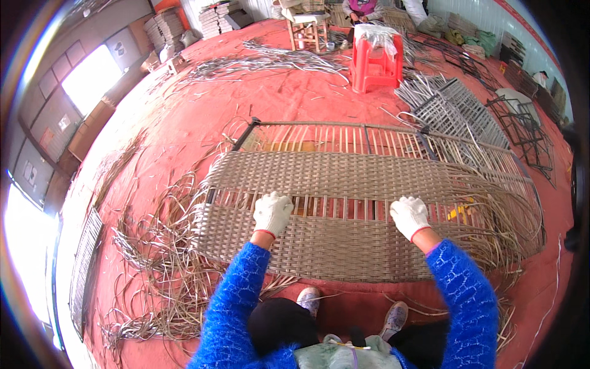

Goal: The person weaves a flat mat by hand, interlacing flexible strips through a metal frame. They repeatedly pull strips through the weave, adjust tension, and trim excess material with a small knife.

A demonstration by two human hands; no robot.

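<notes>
A long metal frame panel (362, 178), partly woven with grey-brown wicker strips, lies on the red floor in front of me. Two woven bands run across it, with a gap of bare upright strips between them. My left hand (272, 212), in a white knit glove, rests curled at the upper edge of the near woven band, left of centre. In the same kind of glove, my right hand (409, 216) presses on that edge further right. Whether the fingers pinch a strip I cannot tell. Blue fuzzy sleeves cover both forearms.
Loose wicker strips (153, 264) lie tangled on the floor to the left and at the panel's right end. A red plastic stool (376, 58) stands beyond the panel. Bare metal frames (522, 129) lie at the right, and a wooden chair (305, 24) and a seated person at the back.
</notes>
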